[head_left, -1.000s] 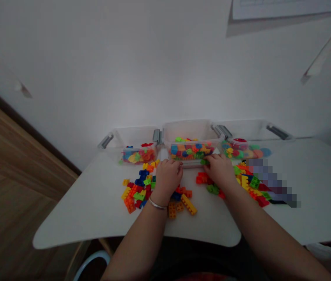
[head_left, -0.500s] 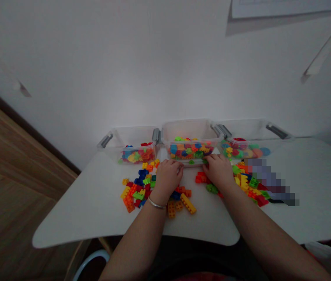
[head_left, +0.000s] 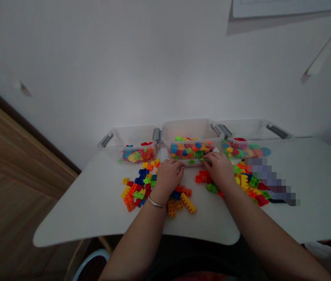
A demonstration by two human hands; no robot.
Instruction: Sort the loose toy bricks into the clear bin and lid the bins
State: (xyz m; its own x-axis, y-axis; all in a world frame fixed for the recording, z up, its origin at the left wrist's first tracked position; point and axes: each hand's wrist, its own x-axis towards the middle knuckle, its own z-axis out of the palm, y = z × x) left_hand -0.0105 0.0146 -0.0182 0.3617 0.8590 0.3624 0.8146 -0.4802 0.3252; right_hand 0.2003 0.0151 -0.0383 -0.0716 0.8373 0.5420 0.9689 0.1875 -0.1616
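Note:
My left hand [head_left: 169, 176] is closed, its fingers curled down at the front left of the middle clear plastic box [head_left: 187, 128]; anything inside them is hidden. At that box's front right corner, my right hand [head_left: 220, 171] pinches a small green building block [head_left: 202, 159] at its fingertips. Another small green piece [head_left: 191, 161] shows between the hands, by the base of the box. Loose building blocks [head_left: 138, 195] in several colours spread around and beneath my left wrist. Red-orange blocks [head_left: 202, 176] and green blocks [head_left: 212, 188] lie beside my right hand.
A left clear box [head_left: 134, 134] and a right clear box [head_left: 250, 128], both holding colourful pieces, flank the middle one against the wall. More blocks [head_left: 244, 181] lie right of my right hand, beside a pixelated flat object [head_left: 266, 177]. The white table's [head_left: 74, 210] front edge is rounded.
My right hand has shifted slightly up and left, and the green block shows more at its fingertips. My left hand has stayed almost still.

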